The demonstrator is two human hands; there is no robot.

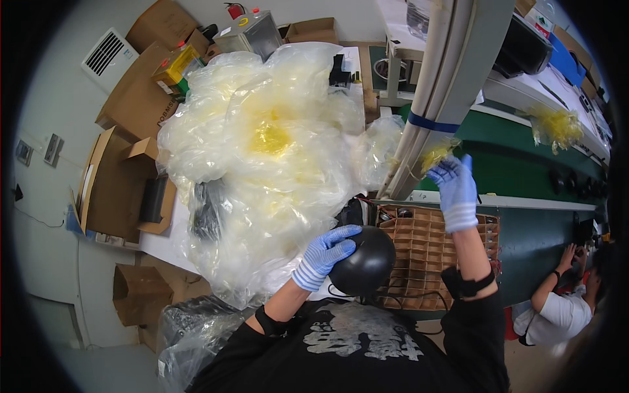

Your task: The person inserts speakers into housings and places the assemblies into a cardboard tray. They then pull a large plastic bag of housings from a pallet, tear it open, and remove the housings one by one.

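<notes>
My left hand (325, 257), in a blue-and-white striped glove, is closed on the upper left side of a smooth, round black dome (364, 262) close to my chest. What is inside or beneath the dome is hidden. My right hand (457, 190), gloved alike, is raised at the grey upright post (436, 98). Its fingers bend onto a crinkled bundle of yellow plastic film (438, 154) hanging there, with the thumb pointing up and apart. A large heap of clear plastic bags (275, 177), yellowish in the middle, covers the table to the left.
A cardboard divider crate (413, 252) lies under my right forearm. Beyond the post runs a green conveyor (517, 160), with another yellow bundle (557, 128) hanging over it. Open cardboard boxes (121, 177) stand at left. A co-worker (557, 314) sits at lower right.
</notes>
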